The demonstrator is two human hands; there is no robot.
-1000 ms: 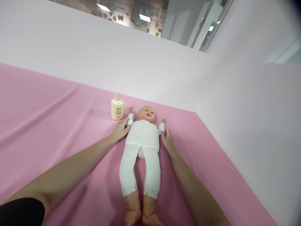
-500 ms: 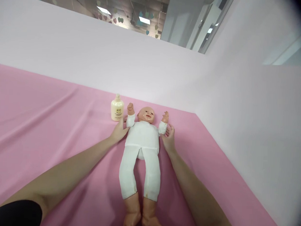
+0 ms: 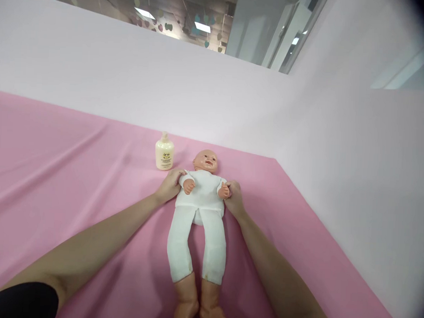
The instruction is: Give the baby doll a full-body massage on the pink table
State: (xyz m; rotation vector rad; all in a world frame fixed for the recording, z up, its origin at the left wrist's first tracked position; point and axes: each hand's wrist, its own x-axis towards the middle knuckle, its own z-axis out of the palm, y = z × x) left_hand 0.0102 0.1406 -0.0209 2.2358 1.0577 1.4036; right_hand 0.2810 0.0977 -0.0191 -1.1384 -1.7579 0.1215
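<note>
The doll lies between our hands, left grip at nine o'clock, right grip at three, each closed on a doll arm.

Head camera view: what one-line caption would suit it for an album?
Both hands, left hand and right hand, hold a white-clothed plastic baby doll's arms on pink cloth.

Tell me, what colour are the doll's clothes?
White. The doll wears a plain white suit, seen best in the head view, lying on the pink cloth.
</note>
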